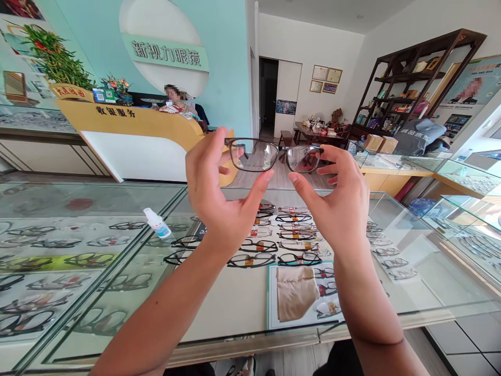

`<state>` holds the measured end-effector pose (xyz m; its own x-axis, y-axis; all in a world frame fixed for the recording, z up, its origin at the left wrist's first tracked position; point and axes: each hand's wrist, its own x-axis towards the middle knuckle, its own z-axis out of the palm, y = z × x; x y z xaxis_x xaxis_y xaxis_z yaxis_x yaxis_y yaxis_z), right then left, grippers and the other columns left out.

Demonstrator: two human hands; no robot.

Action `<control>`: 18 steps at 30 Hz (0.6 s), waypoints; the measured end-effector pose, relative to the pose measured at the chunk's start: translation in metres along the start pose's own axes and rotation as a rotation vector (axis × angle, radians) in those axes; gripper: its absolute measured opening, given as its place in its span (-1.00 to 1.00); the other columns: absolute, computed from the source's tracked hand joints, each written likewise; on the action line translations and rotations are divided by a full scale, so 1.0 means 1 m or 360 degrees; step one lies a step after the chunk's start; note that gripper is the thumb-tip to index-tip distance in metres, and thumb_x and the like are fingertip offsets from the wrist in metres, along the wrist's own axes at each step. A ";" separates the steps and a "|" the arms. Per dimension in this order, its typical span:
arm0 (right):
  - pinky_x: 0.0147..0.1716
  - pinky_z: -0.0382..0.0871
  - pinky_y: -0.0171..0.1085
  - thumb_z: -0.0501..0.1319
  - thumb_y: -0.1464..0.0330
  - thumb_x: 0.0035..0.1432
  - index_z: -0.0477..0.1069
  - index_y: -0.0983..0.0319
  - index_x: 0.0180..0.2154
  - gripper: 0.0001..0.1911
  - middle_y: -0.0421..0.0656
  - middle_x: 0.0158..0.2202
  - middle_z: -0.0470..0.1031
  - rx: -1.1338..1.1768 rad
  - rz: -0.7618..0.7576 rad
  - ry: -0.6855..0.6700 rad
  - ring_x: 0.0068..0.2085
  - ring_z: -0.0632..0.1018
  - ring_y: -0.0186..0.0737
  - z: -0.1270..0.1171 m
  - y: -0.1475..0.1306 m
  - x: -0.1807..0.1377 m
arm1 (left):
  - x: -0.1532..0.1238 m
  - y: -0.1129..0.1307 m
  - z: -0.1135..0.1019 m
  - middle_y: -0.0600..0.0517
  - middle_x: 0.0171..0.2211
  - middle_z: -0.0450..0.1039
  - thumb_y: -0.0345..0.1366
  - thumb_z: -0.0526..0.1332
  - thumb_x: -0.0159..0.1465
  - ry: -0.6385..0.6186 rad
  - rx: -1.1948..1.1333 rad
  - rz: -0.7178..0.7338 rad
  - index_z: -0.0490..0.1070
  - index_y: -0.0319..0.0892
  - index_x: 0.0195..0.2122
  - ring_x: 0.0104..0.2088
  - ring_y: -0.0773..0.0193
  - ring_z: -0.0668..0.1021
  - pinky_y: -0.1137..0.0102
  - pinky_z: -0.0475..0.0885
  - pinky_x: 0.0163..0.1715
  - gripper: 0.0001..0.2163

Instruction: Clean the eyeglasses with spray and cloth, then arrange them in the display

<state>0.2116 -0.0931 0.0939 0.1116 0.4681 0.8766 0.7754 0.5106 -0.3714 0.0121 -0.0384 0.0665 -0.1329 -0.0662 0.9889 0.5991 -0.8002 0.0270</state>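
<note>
I hold a pair of dark-framed glasses (274,155) up in front of me, above the glass counter. My left hand (219,193) pinches the left rim between thumb and fingers. My right hand (336,196) grips the right rim the same way. Both lenses face me and look clear. Below my hands, on the counter top, a beige cleaning cloth (295,292) lies on a white mat (274,318). A small white spray bottle (156,223) lies on its side on the glass to the left.
The glass display counter (415,308) holds several rows of glasses frames inside. A yellow reception desk (133,125) stands behind, with a person seated at it. Another glass case (462,177) and a dark wooden shelf (410,78) are on the right.
</note>
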 end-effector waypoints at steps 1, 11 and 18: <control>-0.12 0.67 0.06 0.42 -0.04 0.35 0.42 0.04 0.22 -0.45 -0.06 0.12 0.67 -0.0001 -0.0001 0.0010 -0.08 0.71 0.01 0.000 0.000 0.000 | 0.000 0.000 0.000 -0.14 0.30 0.48 0.05 0.50 0.35 0.0006 0.0016 0.0014 0.32 0.03 0.52 -0.03 0.03 0.74 0.16 0.56 -0.20 -0.24; -0.14 0.68 0.09 0.41 0.00 0.37 0.34 -0.02 0.26 -0.44 0.00 0.17 0.55 0.0012 -0.0121 0.0112 -0.02 0.70 0.09 0.002 -0.001 -0.003 | 0.000 -0.014 0.003 -0.05 0.31 0.49 0.14 0.44 0.37 -0.0051 -0.0145 -0.0134 0.31 0.19 0.51 0.14 -0.08 0.65 -0.02 0.57 -0.03 -0.28; -0.09 0.69 0.13 0.33 0.04 0.44 0.27 -0.05 0.34 -0.45 0.02 0.18 0.52 -0.0015 -0.0210 0.0127 0.05 0.68 0.13 0.005 0.000 -0.005 | -0.004 -0.033 0.007 -0.04 0.32 0.53 0.22 0.45 0.34 -0.0080 -0.0305 -0.0325 0.35 0.23 0.48 0.15 -0.04 0.68 0.00 0.58 0.06 -0.27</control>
<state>0.2077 -0.0918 0.0884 0.0569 0.3385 0.9392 0.7925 0.5568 -0.2487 -0.0018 -0.0075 0.0629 -0.1930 0.1338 0.9720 0.4031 -0.8924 0.2029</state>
